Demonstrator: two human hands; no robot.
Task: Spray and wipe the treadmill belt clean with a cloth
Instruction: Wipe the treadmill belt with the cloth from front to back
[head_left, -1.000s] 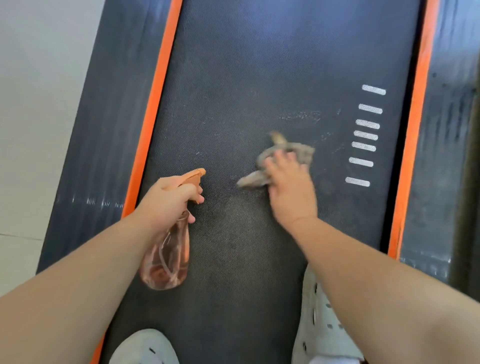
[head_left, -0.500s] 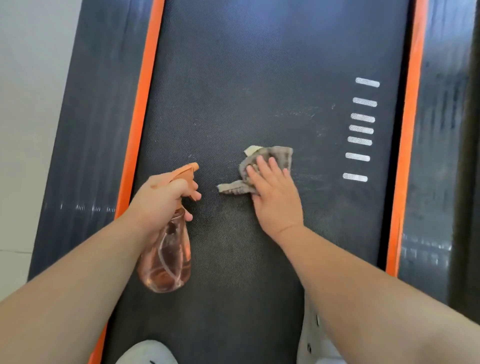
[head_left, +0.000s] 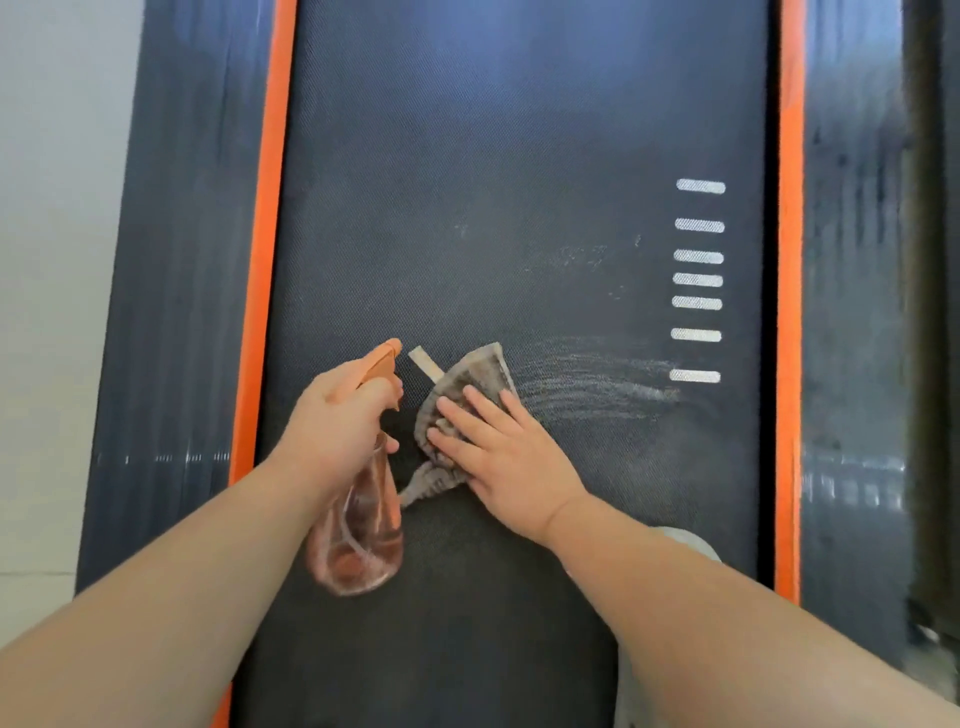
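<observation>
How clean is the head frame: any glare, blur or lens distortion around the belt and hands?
Head view: pale bluish glare washes the far end of the belt; the right side rail is smeared by vertical blur; the left orange strip slants, likely wide-angle distortion; the right hand, cloth and spray bottle read fairly sharp; wet streaks catch the light.
</observation>
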